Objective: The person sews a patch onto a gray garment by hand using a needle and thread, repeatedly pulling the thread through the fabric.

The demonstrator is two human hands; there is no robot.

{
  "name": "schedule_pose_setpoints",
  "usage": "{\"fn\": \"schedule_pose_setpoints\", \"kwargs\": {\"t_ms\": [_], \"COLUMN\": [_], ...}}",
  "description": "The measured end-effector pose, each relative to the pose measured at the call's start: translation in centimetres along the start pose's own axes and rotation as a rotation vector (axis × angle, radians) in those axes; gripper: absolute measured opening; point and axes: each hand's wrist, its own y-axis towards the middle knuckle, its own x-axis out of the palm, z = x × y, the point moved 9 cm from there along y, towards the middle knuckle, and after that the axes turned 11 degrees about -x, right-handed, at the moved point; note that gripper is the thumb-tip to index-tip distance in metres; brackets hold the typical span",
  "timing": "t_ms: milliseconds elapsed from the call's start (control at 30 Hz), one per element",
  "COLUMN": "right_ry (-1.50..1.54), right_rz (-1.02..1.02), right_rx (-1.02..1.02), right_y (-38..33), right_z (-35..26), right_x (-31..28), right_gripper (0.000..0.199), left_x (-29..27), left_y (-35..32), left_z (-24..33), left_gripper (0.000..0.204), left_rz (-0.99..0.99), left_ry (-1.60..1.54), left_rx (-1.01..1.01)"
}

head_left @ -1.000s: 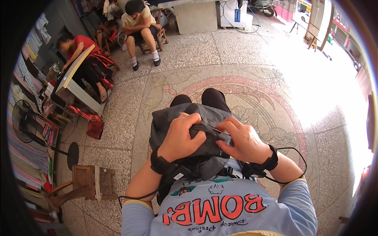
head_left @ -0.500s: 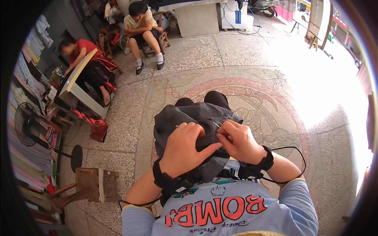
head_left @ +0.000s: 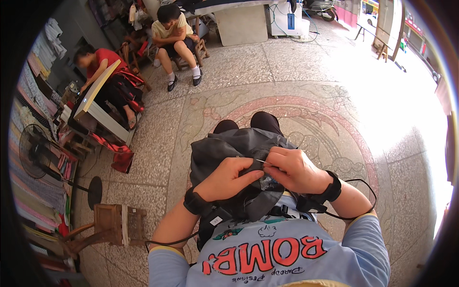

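Dark grey cloth point(head_left: 215, 148), probably a garment, lies bunched over my lap and knees. My left hand point(head_left: 229, 178) is closed, thumb and fingers pinching a fold of it. Close on the right, my right hand point(head_left: 295, 168) grips a thin, pointed silver tool point(head_left: 261, 161), needle-like, though its exact kind is hard to make out. The tool's tip points left and reaches the cloth by my left fingertips. Pale loose threads or frayed fibres point(head_left: 268, 181) show on the cloth under my right fingers.
Black bands with a cable sit on my wrists. To my left stand a wooden stool point(head_left: 107, 225) and a black fan point(head_left: 34, 149), near stacked fabrics point(head_left: 36, 191). A person in red works at a table point(head_left: 98, 91); another person point(head_left: 174, 43) sits farther back.
My left hand has closed from spread fingers to a pinch on the cloth. In my right hand the tool has swung from slanting up and away to pointing left, towards my left fingertips.
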Motion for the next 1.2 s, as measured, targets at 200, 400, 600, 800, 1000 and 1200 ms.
{"fn": "schedule_pose_setpoints", "kwargs": {"t_ms": [200, 400, 600, 800, 1000, 1200], "right_ry": [0.106, 0.191, 0.116, 0.025, 0.246, 0.284], "right_rz": [-0.036, 0.211, 0.207, 0.208, 0.304, 0.413], "right_rx": [0.024, 0.502, 0.450, 0.403, 0.457, 0.311], "right_y": [-0.2, -4.0, -3.8, -5.2, -7.7, -6.8], "right_z": [0.7, 6.3, 5.2, 4.5, 6.0, 4.7], "right_x": [-1.4, -5.9, -5.1, -4.3, -2.0, -2.4], "right_gripper": [0.010, 0.011, 0.010, 0.011, 0.013, 0.013], "left_x": [-0.2, -2.4, -1.9, -1.1, -0.4, -2.5], "left_y": [0.0, -0.6, -1.0, -2.5, -2.9, 0.5], "left_z": [0.2, -1.7, -1.1, 0.4, 1.3, 1.8], "left_gripper": [0.016, 0.017, 0.015, 0.017, 0.034, 0.041], "left_rz": [-0.155, -0.063, 0.018, 0.186, 0.134, 0.442], "left_ry": [0.069, -0.262, -0.165, 0.192, 0.247, 0.200], "left_rx": [0.023, -0.079, -0.024, 0.139, 0.138, 0.270]}}
